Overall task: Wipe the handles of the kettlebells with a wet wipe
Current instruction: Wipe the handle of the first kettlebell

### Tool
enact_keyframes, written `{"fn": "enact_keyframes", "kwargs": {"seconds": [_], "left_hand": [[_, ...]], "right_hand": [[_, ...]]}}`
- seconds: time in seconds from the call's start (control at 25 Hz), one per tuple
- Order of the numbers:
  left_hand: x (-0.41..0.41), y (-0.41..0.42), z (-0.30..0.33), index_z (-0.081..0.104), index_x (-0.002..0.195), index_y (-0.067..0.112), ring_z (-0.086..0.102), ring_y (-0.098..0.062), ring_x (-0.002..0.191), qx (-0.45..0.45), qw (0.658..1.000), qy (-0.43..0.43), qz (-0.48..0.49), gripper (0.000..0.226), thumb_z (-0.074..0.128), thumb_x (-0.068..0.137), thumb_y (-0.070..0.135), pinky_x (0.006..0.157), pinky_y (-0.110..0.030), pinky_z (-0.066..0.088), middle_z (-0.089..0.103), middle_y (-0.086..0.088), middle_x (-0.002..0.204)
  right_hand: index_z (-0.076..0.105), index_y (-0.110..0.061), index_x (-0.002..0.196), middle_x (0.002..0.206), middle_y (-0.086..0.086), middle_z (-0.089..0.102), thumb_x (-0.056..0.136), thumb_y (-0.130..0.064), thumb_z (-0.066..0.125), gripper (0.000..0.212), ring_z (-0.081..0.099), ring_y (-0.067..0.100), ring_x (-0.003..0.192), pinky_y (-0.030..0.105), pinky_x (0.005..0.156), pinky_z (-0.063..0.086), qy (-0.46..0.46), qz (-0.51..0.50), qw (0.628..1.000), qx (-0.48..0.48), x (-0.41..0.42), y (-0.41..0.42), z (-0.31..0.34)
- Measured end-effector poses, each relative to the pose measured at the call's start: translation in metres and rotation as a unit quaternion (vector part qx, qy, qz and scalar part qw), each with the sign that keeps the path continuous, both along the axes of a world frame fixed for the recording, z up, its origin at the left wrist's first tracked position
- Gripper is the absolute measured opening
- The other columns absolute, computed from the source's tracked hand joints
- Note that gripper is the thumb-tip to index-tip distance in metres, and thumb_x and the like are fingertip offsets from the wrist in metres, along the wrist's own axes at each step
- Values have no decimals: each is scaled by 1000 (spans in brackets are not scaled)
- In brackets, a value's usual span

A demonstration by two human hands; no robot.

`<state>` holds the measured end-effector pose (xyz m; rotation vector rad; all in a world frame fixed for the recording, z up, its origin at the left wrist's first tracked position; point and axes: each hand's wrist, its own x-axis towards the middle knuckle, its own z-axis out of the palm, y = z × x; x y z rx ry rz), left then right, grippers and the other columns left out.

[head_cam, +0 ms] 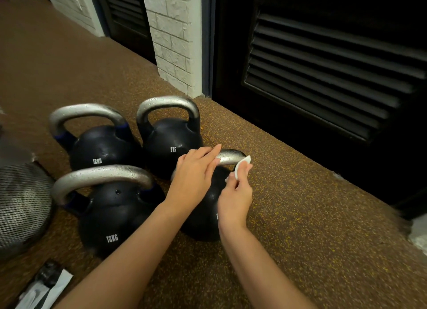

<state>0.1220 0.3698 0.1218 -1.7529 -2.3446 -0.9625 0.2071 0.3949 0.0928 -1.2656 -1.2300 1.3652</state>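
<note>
Four black kettlebells on speckled floor: two 12KG, one 8KG, one near-right. Left hand rests on its handle; right hand pinches white wipe against handle's right end.

Floor: brown rubber, speckled yellow, dimly lit. Far edge meets a dark louvred door, and a white painted brick pillar just left of it. Second dark louvred panel further left, beyond the pillar.
</note>
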Motion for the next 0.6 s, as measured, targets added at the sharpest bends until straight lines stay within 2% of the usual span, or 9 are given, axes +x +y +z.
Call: {"fn": "enact_keyframes", "kwargs": {"seconds": [0.12,0.16,0.24,0.32,0.4,0.48,0.6], "left_hand": [[-1,0,-1,53,129,16,58,-18,99,7,1000,3,-3,47,31,93,36,91,-42,45,63,1,114],[-1,0,-2,53,130,16,57,-18,100,6,1000,5,-3,47,30,93,37,91,-42,45,63,1,114],[-2,0,-1,52,130,17,56,-18,102,-2,1000,1,-1,44,34,94,34,94,-39,41,62,1,116],[-1,0,-1,52,131,17,55,-18,104,-5,1000,-5,1,39,40,96,28,94,-38,38,61,1,118],[0,-2,0,51,131,17,54,-18,105,-4,1000,-12,2,36,45,96,23,96,-36,35,61,2,118],[0,-2,1,51,131,18,53,-17,106,-7,1000,-19,1,36,46,96,22,97,-33,32,60,3,119],[1,-3,2,50,132,19,52,-16,105,-13,1000,-27,1,36,44,97,22,96,-31,29,59,3,120]], "right_hand": [[26,-17,146,152,-5,26,100,-15,36,47,35,7,133,18,106,27,4,-6,1000,-30,1,6,6],[29,-17,145,152,-4,24,100,-14,36,45,33,6,133,19,107,27,8,-1,1000,-29,1,7,10],[32,-21,143,154,-3,22,100,-14,37,44,31,10,137,29,114,27,4,19,1000,-8,2,7,16],[37,-20,141,151,-4,28,99,-11,38,43,28,10,139,32,116,26,-24,35,999,32,11,8,18],[43,-20,138,144,-3,42,98,-6,38,42,38,8,132,27,113,30,-76,44,994,66,25,20,17],[51,-21,133,130,3,58,96,-5,39,42,56,16,114,28,100,41,-161,64,982,75,33,47,12],[62,-23,119,114,6,67,94,-5,39,39,61,28,104,35,90,47,-244,119,959,84,33,77,11]]}}
